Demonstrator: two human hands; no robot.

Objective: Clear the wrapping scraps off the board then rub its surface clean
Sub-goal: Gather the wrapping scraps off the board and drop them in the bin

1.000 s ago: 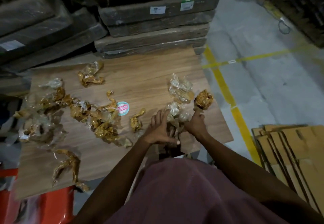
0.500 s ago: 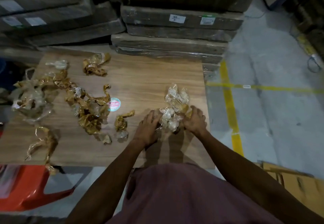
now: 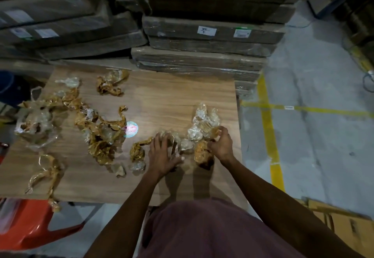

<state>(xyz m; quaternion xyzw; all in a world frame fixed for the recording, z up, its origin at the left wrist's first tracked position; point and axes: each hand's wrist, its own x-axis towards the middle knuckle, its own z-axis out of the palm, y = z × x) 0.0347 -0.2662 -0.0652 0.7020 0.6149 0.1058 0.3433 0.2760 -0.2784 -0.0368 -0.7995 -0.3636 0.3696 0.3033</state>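
A wood-grain board (image 3: 172, 96) lies flat in front of me. Crumpled brown tape and clear plastic scraps (image 3: 101, 134) are strewn over its left half, with a round sticker (image 3: 131, 129) near the middle. A bundle of clear and brown scraps (image 3: 202, 132) sits near the right edge between my hands. My left hand (image 3: 163, 154) presses on the bundle's left side, fingers spread over the plastic. My right hand (image 3: 221, 144) grips its right side, fingers curled into a brown wad (image 3: 201, 152).
Wrapped flat cartons (image 3: 202, 41) are stacked behind the board. Grey floor with yellow lines (image 3: 269, 132) lies to the right. A red plastic stool (image 3: 30, 225) stands at lower left, folded cardboard (image 3: 344, 225) at lower right.
The brown wad my right hand held up a second ago is now down in the bundle. Both hands have closed in on the scraps from either side. My view has tilted upward.
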